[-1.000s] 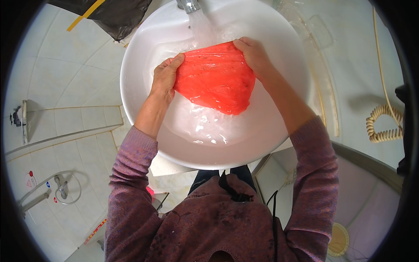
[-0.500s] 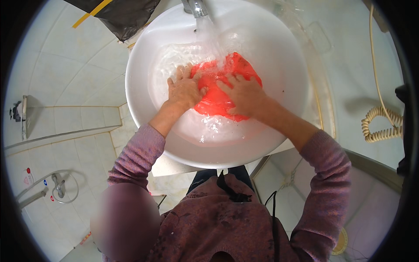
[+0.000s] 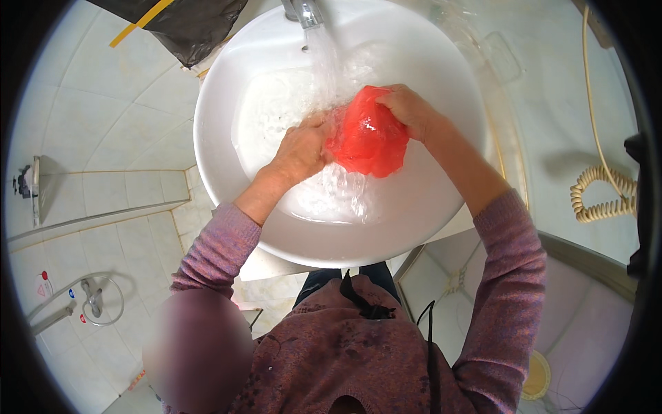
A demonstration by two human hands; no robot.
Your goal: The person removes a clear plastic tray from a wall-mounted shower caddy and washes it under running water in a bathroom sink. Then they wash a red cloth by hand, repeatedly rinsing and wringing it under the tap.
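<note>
A thin, wet, glossy red sheet is bunched up and raised above the water in a white washbasin. I cannot tell whether it is cloth or plastic. At its upper right edge, my right hand is closed on it, thumb in front and the other fingers mostly behind. My left hand grips its left side, with the fingertips hidden by the sheet and splashing water. Water pours from the chrome tap close to the left hand and drips off the sheet's lower edge.
A black plastic sheet with yellow tape hangs beyond the basin's left rim. To the right lies a coiled beige cord. A shower mixer is on the tiled wall at the lower left.
The red sheet was spread in the water under both flattened hands. Now it is lifted and gathered, with my right hand moved up to its edge and my left hand at its side.
</note>
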